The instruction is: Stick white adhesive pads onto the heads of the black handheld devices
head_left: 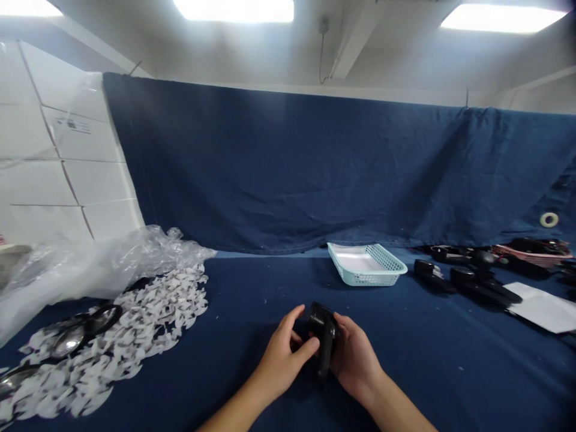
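The left hand [279, 355] and right hand [354, 362] clasp a matte black plastic device [324, 327] between them, its long axis running away from the person.

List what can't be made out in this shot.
All in the head view:
Black object: left hand and right hand cover most of it, so its kind is unclear.
Shiny round objects: too small to identify, and one is cut off by the left edge.
Black items: too small and far, cut off by the right edge.
Grey thing: blurred by plastic sheeting, cut off by the left edge.
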Demonstrator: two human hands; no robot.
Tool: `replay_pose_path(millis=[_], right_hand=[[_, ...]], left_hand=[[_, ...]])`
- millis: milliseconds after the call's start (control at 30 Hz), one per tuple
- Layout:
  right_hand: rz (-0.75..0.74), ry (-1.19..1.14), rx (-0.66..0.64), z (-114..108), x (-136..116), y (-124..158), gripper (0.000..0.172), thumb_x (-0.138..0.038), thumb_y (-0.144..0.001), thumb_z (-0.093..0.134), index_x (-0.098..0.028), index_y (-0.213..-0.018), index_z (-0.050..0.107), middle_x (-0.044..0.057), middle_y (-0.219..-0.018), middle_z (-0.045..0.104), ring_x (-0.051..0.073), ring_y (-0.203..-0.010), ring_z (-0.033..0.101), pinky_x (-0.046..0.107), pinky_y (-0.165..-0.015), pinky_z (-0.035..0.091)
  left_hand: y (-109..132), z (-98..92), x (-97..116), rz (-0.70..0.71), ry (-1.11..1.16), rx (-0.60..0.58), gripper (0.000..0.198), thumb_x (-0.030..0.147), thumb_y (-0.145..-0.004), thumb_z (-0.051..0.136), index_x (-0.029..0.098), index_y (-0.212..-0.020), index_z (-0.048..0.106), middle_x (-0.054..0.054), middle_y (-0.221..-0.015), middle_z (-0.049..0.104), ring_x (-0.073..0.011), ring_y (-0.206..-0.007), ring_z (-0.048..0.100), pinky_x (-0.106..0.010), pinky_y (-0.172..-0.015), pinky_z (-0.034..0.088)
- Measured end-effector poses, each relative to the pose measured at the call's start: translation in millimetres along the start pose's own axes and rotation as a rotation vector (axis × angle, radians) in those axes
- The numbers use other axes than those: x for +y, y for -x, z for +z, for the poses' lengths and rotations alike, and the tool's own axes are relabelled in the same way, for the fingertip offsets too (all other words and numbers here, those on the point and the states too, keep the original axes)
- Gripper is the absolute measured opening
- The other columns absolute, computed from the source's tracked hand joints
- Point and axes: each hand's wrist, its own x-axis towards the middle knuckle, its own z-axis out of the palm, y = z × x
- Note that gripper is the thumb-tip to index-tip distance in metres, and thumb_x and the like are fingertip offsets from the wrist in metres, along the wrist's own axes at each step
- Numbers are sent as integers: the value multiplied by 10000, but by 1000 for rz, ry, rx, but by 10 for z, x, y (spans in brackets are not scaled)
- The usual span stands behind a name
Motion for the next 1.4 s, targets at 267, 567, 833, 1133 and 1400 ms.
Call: replay_pose_path(millis=[267, 567, 833, 1133, 1400], right_hand=[[-5, -9, -5, 19, -24, 27, 280, -367, -852, 569, -126, -873, 712, 66, -782, 747, 206, -721, 671, 310, -752, 514], [-53, -25, 52, -9, -56, -2, 227, -352, -848, 588, -156, -831, 701, 38, -742, 725, 202, -699, 653, 331, -733, 529], [-64, -7, 70, -51, -27, -25, 226, -356, -850, 596, -157, -874, 702, 40, -789, 739, 203, -726, 663, 343, -743, 540], [-39, 77, 93, -71, 25, -73, 288, -410, -830, 627, -145, -918, 700, 58, -806, 745, 213, -741, 679, 339, -736, 546], [-52, 193, 83, 52, 62, 40, 402, -448, -778, 684, -172, -1070, 657, 63, -863, 753, 228, -737, 687, 345, -722, 531]], left_hand=[[32, -37, 44, 30, 60, -104, 742, 328, -772, 721, 222, -1423, 381, -121, -1373, 519, -201, -884, 611, -368, -875, 476], [43, -62, 93, 18, 130, -204, 923, 331, -676, 818, 212, -1459, 343, -131, -1361, 512, -205, -895, 610, -349, -851, 475], [39, -72, 88, -21, 134, -210, 974, 301, -613, 856, 246, -1450, 362, -107, -1310, 543, -219, -926, 596, -366, -873, 465], [29, -47, 35, 11, 202, -191, 1090, 365, -528, 926, 247, -1446, 350, -132, -1383, 477, -211, -894, 584, -366, -852, 492], [28, -39, 29, -55, 185, -134, 1167, 387, -513, 927, 226, -1483, 299, -137, -1296, 546, -222, -885, 592, -380, -869, 474]])
